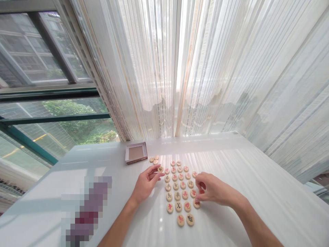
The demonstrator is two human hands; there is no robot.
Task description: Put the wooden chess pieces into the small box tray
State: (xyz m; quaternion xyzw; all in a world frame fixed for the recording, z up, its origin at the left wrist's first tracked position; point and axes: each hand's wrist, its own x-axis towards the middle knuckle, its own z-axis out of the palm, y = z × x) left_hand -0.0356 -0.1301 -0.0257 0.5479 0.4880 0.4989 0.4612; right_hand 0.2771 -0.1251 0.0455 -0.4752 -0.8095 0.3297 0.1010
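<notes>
Pale discs (177,196) in rows between left hand (147,182), pinching a black-marked disc (160,169), and right hand (212,189), fingers curled at edge discs (197,205), hold unclear; knuckle bump could skew rows.

- Looking down on a white table (146,230) set with loose rows of round, pale discs (177,196), marked with red or black characters.
- Pinching a black-marked disc (160,169) in the left hand (147,185), at the far left corner of the rows.
- Touching a half-covered disc (196,203) with the thumb of the right hand (213,189), at the right edge (contents of the curled fingers hard to make out).
- Beyond the left hand, beside a small pile of discs (151,160), with a shallow box (128,159).
- Backed by sheer striped curtains (164,68).
</notes>
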